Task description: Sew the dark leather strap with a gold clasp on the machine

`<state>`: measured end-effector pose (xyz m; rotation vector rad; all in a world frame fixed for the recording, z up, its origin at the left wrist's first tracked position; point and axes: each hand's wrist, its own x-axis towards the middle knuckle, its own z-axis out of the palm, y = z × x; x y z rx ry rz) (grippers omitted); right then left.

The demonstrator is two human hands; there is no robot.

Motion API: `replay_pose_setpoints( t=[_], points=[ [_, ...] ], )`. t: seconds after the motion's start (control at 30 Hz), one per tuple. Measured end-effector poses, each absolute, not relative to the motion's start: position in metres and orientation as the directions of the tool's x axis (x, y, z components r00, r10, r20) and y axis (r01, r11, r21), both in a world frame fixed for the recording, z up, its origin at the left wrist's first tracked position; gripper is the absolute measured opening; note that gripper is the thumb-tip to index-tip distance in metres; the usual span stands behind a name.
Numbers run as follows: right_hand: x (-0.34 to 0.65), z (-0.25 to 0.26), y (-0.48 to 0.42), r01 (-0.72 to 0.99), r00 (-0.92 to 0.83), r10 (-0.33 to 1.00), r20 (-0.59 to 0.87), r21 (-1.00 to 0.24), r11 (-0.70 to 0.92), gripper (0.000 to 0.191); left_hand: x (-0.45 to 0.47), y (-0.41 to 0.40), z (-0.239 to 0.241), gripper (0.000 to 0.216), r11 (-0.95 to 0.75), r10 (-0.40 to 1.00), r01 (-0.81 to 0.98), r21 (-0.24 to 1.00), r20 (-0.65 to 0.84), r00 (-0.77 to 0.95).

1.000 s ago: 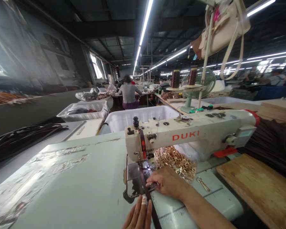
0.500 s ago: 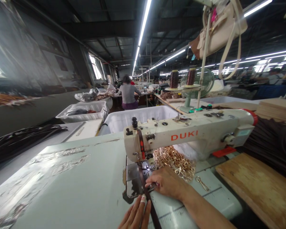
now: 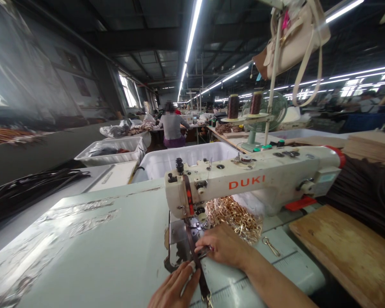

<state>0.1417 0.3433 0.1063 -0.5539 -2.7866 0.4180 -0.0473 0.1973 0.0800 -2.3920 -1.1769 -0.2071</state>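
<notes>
A narrow dark brown strap (image 3: 191,242) runs beneath the presser foot of a white sewing machine (image 3: 247,183) and toward me. My left hand (image 3: 176,285) holds the strap down at its left edge, fingers extended and close together. A gold metal clasp (image 3: 207,298) hangs at the strap's near end. My right hand (image 3: 224,246) is curled by the needle plate, its fingertips against the strap's right edge. Under those fingers sits a small dark metallic thing (image 3: 205,251), mostly hidden. A single gold snap hook (image 3: 271,247) lies right of my right wrist.
A pile of gold hooks (image 3: 232,218) sits under the machine arm. A wooden board (image 3: 346,248) and dark strap bundles are at right. White bins (image 3: 189,153) stand behind the machine. Thread spools (image 3: 233,107) and a beige bag (image 3: 297,40) are above. Another person sits farther back.
The strap has advanced toward the machine, bringing its gold clasp into view at the near end. My left hand has shifted slightly left; my right hand has barely moved.
</notes>
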Motion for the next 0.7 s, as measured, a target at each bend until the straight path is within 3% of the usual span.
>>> replay_pose_setpoints(
  t=[0.2,0.33,0.53,0.7],
  points=[
    [0.142,0.104,0.343,0.32,-0.886,0.404,0.226,-0.332,0.887,0.025,-0.046,0.202,0.105,0.05,-0.515,0.719,0.847,-0.133,0.471,0.511],
    [0.142,0.102,0.345,0.322,-0.88,0.411,0.24,-0.337,0.885,0.023,-0.047,0.205,0.114,0.036,-0.483,0.753,0.875,-0.025,0.497,0.43],
    [0.143,0.101,0.349,0.39,-0.832,0.487,0.265,-0.343,0.854,0.019,-0.054,0.227,0.114,0.021,-0.451,0.858,0.854,0.259,0.391,0.334],
    [0.141,0.101,0.35,0.449,-0.787,0.548,0.283,-0.344,0.824,0.021,-0.063,0.248,0.115,0.025,-0.517,0.813,0.824,0.232,0.434,0.388]
  ],
)
